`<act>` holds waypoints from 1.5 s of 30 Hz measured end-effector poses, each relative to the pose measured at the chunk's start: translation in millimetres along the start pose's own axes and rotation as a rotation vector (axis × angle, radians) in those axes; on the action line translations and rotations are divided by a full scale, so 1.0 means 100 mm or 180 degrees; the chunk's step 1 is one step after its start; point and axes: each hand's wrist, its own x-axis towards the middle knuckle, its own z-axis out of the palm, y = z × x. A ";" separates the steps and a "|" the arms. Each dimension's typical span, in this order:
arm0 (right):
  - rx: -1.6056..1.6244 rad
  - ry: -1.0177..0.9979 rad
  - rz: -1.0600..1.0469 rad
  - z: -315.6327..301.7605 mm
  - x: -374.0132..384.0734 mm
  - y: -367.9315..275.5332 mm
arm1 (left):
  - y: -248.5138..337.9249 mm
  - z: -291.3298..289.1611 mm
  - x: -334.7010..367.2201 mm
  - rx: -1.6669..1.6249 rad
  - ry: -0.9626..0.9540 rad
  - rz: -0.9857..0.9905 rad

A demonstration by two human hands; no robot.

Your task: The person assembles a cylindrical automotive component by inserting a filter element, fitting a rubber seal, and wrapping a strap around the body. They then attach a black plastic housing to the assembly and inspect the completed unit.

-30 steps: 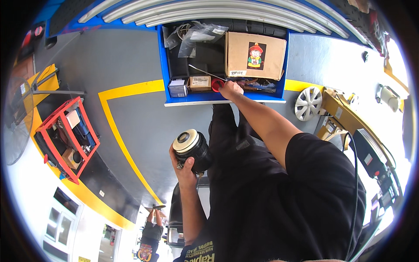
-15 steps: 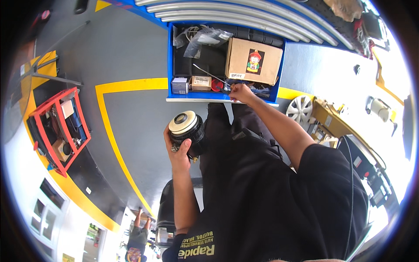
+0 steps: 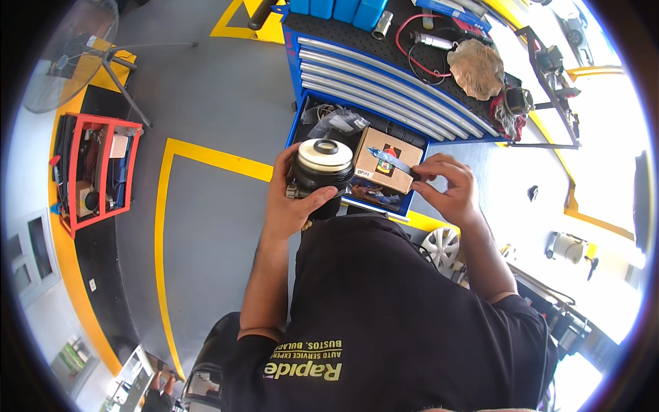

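Head view: right hand (image 3: 449,189) has come out of the open drawer (image 3: 357,147) pinching a thin blue tool (image 3: 390,160); left hand (image 3: 295,199) still grips the filter (image 3: 322,165), now raised beside it.

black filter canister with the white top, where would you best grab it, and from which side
Probably around the black round body of the filter canister, below its white top, coming from the side. The left hand already wraps it that way; the right hand holds a thin blue-handled tool.
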 end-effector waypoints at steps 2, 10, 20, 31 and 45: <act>-0.0402 0.0239 -0.0622 -0.10 0.05 -0.29 | 0.20 0.11 0.02 0.0392 -0.0065 0.0236; -0.1609 0.0125 -0.2234 -0.33 0.27 -0.92 | 0.84 0.29 -0.03 0.1831 -0.0272 0.1088; -0.1884 0.0111 -0.2622 -0.46 0.39 -1.20 | 1.21 0.41 -0.02 0.2496 -0.0096 0.1538; -0.1939 0.0201 -0.2556 -0.48 0.34 -1.14 | 1.23 0.45 0.05 0.2012 -0.0066 0.1372; -0.1928 0.0390 -0.2397 -0.53 0.23 -1.06 | 1.27 0.49 0.07 0.1411 -0.0236 0.1223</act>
